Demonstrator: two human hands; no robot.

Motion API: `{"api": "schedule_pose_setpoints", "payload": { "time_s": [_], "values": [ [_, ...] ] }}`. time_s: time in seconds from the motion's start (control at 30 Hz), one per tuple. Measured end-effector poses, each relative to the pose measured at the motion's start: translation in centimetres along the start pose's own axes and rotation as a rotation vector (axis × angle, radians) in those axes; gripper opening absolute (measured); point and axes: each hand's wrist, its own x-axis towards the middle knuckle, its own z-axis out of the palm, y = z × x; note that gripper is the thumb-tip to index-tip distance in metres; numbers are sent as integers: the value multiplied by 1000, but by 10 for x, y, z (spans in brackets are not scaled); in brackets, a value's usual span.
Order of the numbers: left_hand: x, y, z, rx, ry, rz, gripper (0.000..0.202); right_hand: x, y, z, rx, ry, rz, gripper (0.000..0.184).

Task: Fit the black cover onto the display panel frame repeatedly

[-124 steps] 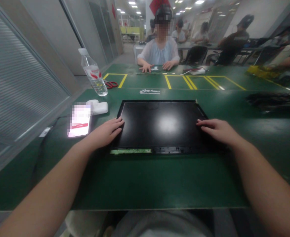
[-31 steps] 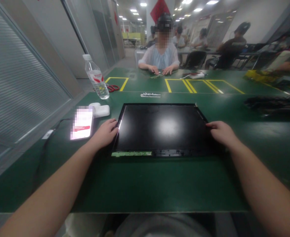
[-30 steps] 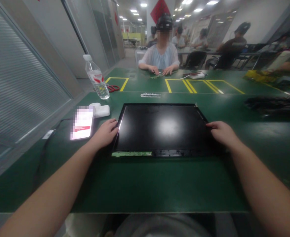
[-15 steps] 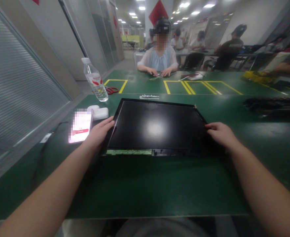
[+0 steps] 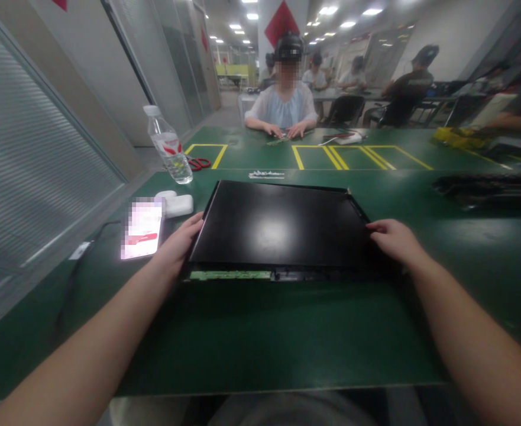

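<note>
We are looking down at a green counter (image 5: 260, 337) where a flat black display panel (image 5: 278, 228) is lying straight ahead of us, between our two bare hands. Our left hand (image 5: 178, 242) is holding the panel's left edge, its fingers (image 5: 193, 223) curling tight around it, and that side is sitting a little higher than the right. Our right hand (image 5: 395, 239) is resting on the right edge with its fingers (image 5: 378, 228) close together; the thumb is hidden, so we cannot tell whether they are clamping. A thin green circuit strip (image 5: 230, 275) is showing along the panel's near edge. Just left of the left hand a lit phone (image 5: 141, 229) is lying flat, with a small white case (image 5: 178, 205) beyond it, then a water bottle (image 5: 168, 145) and red scissors (image 5: 199, 162). Across the counter another person (image 5: 287, 103) is sitting, both hands on small parts
</note>
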Motion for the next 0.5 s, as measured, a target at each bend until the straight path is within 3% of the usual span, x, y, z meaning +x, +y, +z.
{"api": "schedule_pose_setpoints", "payload": {
  "time_s": [0.1, 0.23, 0.5],
  "values": [
    [1, -1, 0, -26, 38, 2, 76, -1, -1, -1, 1, -18, 8, 34],
    [-3, 1, 1, -12, -25, -9, 74, -1, -2, -3, -5, -28, 12, 36],
    [-10, 4, 1, 49, -58, 13, 48, 0, 1, -1, -10, -13, -8, 36]
  ]
}}
